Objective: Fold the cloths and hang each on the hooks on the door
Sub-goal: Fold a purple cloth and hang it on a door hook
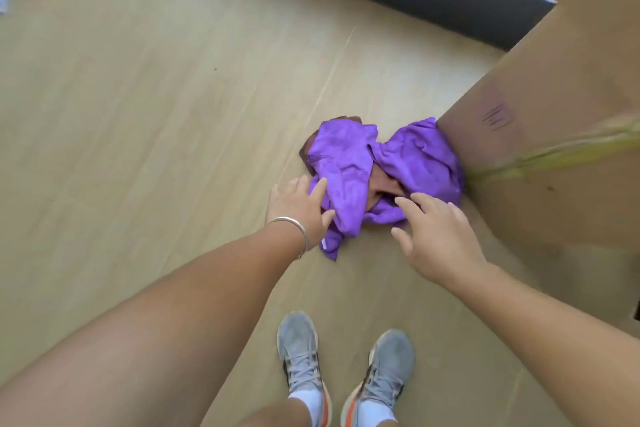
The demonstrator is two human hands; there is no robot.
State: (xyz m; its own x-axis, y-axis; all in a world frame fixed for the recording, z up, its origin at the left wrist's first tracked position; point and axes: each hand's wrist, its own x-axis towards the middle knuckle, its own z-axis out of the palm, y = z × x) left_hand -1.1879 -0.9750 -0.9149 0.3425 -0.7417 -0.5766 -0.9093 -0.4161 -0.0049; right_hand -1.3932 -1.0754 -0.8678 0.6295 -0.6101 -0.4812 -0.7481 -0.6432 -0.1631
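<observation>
Both hands, left hand (298, 208) and right hand (438, 236), reach spread-fingered and ungrasping toward the crumpled purple cloth (381, 170) on the floor (138, 114), evidently to gather it for folding.

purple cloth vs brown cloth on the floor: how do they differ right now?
The purple cloth lies on top, crumpled and mostly exposed; the brown cloth sits underneath, showing only through a gap and at the far left edge. The left hand and right hand, fingers spread, are at the purple cloth; neither plainly touches the brown one. Both lie unfolded in one heap on the floor, beside the cardboard box.
</observation>
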